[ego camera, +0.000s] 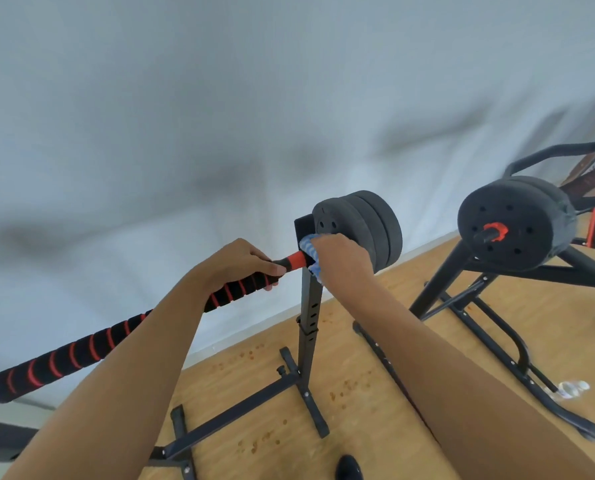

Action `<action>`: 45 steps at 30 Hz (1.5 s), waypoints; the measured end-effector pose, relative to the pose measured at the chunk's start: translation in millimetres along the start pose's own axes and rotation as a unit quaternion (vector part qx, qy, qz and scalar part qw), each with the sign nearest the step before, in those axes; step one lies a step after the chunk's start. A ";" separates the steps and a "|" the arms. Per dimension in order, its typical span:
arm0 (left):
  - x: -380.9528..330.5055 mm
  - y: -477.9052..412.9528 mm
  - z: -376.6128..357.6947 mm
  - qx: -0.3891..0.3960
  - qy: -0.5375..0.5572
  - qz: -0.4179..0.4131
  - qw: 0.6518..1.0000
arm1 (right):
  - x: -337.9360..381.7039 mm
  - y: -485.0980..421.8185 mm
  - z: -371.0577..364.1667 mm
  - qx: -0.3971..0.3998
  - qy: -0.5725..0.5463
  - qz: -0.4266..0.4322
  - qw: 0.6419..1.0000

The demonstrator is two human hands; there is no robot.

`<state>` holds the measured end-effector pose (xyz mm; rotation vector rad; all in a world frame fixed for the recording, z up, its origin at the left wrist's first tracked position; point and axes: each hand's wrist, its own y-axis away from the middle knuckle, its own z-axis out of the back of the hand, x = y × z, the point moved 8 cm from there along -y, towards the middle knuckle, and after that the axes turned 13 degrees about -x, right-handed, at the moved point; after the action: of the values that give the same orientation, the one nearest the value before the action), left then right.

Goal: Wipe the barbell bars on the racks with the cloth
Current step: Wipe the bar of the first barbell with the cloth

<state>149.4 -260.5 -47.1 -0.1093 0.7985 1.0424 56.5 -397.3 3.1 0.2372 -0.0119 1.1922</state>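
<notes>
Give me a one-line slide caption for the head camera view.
Left hand grips the barbell bar while the right hand presses a blue cloth at the rack.

Both forearms are bare to the elbow, no sleeves showing; the left hand (244, 261) and right hand (341, 254) wear nothing.

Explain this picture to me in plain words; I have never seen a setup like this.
There is one picture, taken by a camera worn on a person's head, looking down at their bare arms. No machine is involved. The left hand grips the barbell bar, which has black padding with red stripes and rests on a black rack. The right hand presses a blue cloth against the bar beside the black weight plates. A second loaded barbell sits on another rack to the right, above a wooden floor.
</notes>
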 end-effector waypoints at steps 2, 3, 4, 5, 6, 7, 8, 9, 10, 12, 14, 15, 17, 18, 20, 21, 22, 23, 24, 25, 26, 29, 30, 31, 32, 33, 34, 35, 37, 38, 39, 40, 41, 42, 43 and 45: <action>0.1 0.7 -1.3 0.013 0.009 0.002 1.000 | -1.0 -3.0 -3.0 -0.048 -0.002 -0.015 0.999; 0.7 0.9 -1.6 0.002 0.014 -0.002 1.000 | 1.3 -4.9 -10.1 -0.069 -0.016 -0.028 0.997; 2.0 2.2 -1.6 -0.019 0.007 -0.010 1.000 | 6.0 -3.7 -20.1 -0.079 -0.029 -0.039 0.996; 2.6 5.1 -1.3 -0.049 -0.013 -0.025 0.998 | 15.1 -0.1 -26.5 -0.101 -0.025 -0.030 0.994; 2.7 9.6 -0.9 -0.089 -0.045 -0.044 0.994 | 25.8 4.0 -28.7 -0.134 -0.010 -0.010 0.991; 1.9 15.5 1.6 -0.137 -0.081 -0.060 0.985 | 36.3 10.2 -27.6 -0.171 0.000 0.019 0.985; 1.7 23.2 4.0 -0.182 -0.116 -0.073 0.974 | 45.9 16.8 -26.4 -0.193 0.000 0.048 0.980; 2.3 32.6 5.3 -0.218 -0.147 -0.082 0.961 | 50.5 23.3 -28.3 -0.193 -0.007 0.070 0.979; 2.3 42.0 6.5 -0.253 -0.173 -0.096 0.947 | 51.2 26.3 -27.4 -0.180 -0.013 0.089 0.980; 0.5 60.2 11.2 -0.316 -0.205 -0.137 0.916 | 36.7 20.9 -21.2 -0.158 -0.007 0.104 0.982; 1.6 72.0 14.8 -0.356 -0.209 -0.167 0.895 | 5.2 6.4 -9.7 -0.139 -0.004 0.052 0.989; 2.3 74.8 15.0 -0.362 -0.207 -0.172 0.892 | -6.1 2.7 -6.7 -0.123 -0.010 0.025 0.992; 3.6 74.1 14.1 -0.358 -0.205 -0.167 0.896 | -9.5 -3.3 -7.3 -0.109 -0.016 0.005 0.994; 4.2 72.2 14.5 -0.352 -0.201 -0.156 0.901 | -4.3 -4.1 -12.0 -0.098 -0.019 -0.003 0.995; 8.3 65.9 18.6 -0.333 -0.178 -0.126 0.917 | 11.4 -3.6 -21.4 -0.128 0.000 0.013 0.992; 11.6 61.4 22.3 -0.314 -0.157 -0.108 0.930 | 21.2 0.8 -27.1 -0.154 0.011 0.033 0.987; 15.2 56.8 25.9 -0.289 -0.129 -0.091 0.944 | 30.3 4.3 -34.5 -0.167 0.007 0.052 0.985; 18.1 53.2 28.8 -0.262 -0.100 -0.076 0.957 | 37.0 9.7 -41.2 -0.158 -0.001 0.063 0.985; 20.2 50.9 30.8 -0.235 -0.077 -0.064 0.967 | 43.3 10.3 -48.0 -0.148 -0.007 0.082 0.986; 20.7 49.9 32.3 -0.214 -0.064 -0.056 0.973 | 47.1 9.8 -52.2 -0.123 0.000 0.090 0.988; 20.2 50.3 33.0 -0.201 -0.061 -0.052 0.976 | 48.7 5.6 -53.1 -0.100 0.003 0.092 0.991; 19.2 54.9 31.8 -0.214 -0.072 -0.046 0.973 | 53.3 9.8 -35.3 -0.016 -0.021 0.088 0.996; 19.5 57.8 30.2 -0.229 -0.076 -0.043 0.969 | 52.4 15.4 -30.9 0.012 -0.039 0.080 0.996; 19.7 61.6 27.8 -0.247 -0.082 -0.044 0.964 | 49.0 23.2 -26.6 0.017 -0.060 0.072 0.995; 19.4 66.0 23.8 -0.265 -0.092 -0.049 0.959 | 43.9 29.8 -19.4 -0.015 -0.081 0.071 0.994; 17.6 71.3 18.8 -0.282 -0.108 -0.059 0.951 | 38.6 38.8 -9.3 -0.081 -0.100 0.081 0.988; 14.4 77.1 12.8 -0.294 -0.134 -0.074 0.943 | 32.9 45.9 -3.7 -0.127 -0.122 0.087 0.980; 10.1 82.9 6.3 -0.303 -0.164 -0.090 0.935 | 24.9 51.1 -1.4 -0.155 -0.136 0.090 0.974; -1.0 97.0 -4.4 -0.311 -0.190 -0.107 0.925 | 12.1 62.6 8.3 -0.185 -0.167 0.097 0.964; -8.8 104.6 -8.2 -0.313 -0.182 -0.110 0.926 | 7.8 69.1 17.1 -0.203 -0.186 0.105 0.956; -18.6 112.8 -11.0 -0.317 -0.171 -0.119 0.925 | 0.8 77.7 23.3 -0.222 -0.203 0.111 0.947; -31.6 121.8 -13.6 -0.324 -0.163 -0.132 0.922 | -7.2 86.0 31.2 -0.243 -0.218 0.119 0.938; -47.5 131.5 -16.5 -0.336 -0.157 -0.153 0.916 | -16.6 96.4 38.2 -0.260 -0.220 0.121 0.933; -64.9 140.2 -21.0 -0.347 -0.151 -0.176 0.909 | -29.3 104.7 41.4 -0.266 -0.219 0.117 0.932; -84.1 148.0 -27.6 -0.352 -0.141 -0.196 0.905 | -43.6 114.8 44.2 -0.260 -0.229 0.110 0.932; -122.5 158.0 -50.7 -0.340 -0.128 -0.223 0.905 | -79.8 131.5 48.2 -0.235 -0.257 0.093 0.933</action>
<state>-36.1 -289.0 38.4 -0.7053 0.1226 0.8288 -88.7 -434.0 62.6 0.1191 -0.7854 1.2487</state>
